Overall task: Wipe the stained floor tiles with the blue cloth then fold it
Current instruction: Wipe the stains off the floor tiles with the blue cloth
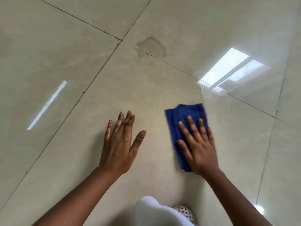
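A folded blue cloth [182,118] lies flat on the glossy beige floor tiles [68,51]. My right hand [197,146] presses down on its near half with fingers spread, and the cloth's edges look blurred. My left hand [121,144] rests flat on the bare tile to the cloth's left, fingers apart, holding nothing. A brownish splash-shaped stain [152,47] sits farther ahead, across a grout line near where four tiles meet, well apart from the cloth.
Dark grout lines cross the floor diagonally. Bright window reflections [228,70] shine at the right and a thin light streak [47,105] at the left. White clothing [153,212] and a perforated white shoe [185,211] show at the bottom edge.
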